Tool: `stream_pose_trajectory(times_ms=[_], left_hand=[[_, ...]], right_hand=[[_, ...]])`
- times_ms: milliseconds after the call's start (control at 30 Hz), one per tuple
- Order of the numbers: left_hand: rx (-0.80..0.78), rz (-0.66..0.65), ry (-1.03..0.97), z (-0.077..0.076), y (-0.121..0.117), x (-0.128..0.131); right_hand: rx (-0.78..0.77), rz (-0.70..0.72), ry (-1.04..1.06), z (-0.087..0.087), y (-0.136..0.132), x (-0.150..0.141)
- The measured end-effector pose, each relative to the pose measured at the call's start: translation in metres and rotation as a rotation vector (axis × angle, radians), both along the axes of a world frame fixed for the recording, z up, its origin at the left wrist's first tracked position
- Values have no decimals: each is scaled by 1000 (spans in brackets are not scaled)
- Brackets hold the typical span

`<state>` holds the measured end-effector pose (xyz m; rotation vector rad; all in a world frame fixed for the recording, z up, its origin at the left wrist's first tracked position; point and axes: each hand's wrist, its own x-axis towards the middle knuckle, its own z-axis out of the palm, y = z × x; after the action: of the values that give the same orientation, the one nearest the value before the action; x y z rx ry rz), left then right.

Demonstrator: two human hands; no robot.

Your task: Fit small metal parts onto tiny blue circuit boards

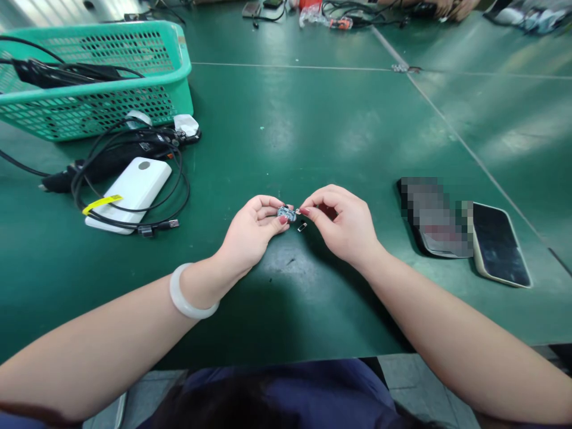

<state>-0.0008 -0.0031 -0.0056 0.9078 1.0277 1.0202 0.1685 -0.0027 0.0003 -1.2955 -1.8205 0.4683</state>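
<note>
Between the thumb and fingers of my left hand (255,231) is a small blue-grey piece that looks like a circuit board (286,213), held just above the table. My right hand (342,221) is closed in a pinch at the right end of this piece. A tiny pale bit shows at those fingertips, too small to name. Just below the fingertips, a small dark rectangular part with a light face (302,227) lies on the green table (286,310). A white bangle circles my left wrist.
On the left are a green plastic basket (179,89) with black cables, a white power bank (134,193), a coiled USB cable (185,187) and a black tool-like device (120,156). Two phones (500,244) lie right. Another person's hands (453,8) and cables are at the far edge.
</note>
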Motion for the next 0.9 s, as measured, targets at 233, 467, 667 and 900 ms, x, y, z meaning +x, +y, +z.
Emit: stream_pose_trajectory(times_ms=[233, 467, 667, 900], left_hand=[[-6, -24, -46, 0, -2, 0], [-66, 45, -154, -1, 1, -1], [-55, 135, -204, -3, 2, -1], [-64, 113, -115, 1, 0, 3]], right_hand=[[120, 39, -37, 0, -8, -11], [46, -32, -6, -1, -3, -1], [-120, -71, -269, -14, 13, 4], [-175, -17, -531, -15, 23, -4]])
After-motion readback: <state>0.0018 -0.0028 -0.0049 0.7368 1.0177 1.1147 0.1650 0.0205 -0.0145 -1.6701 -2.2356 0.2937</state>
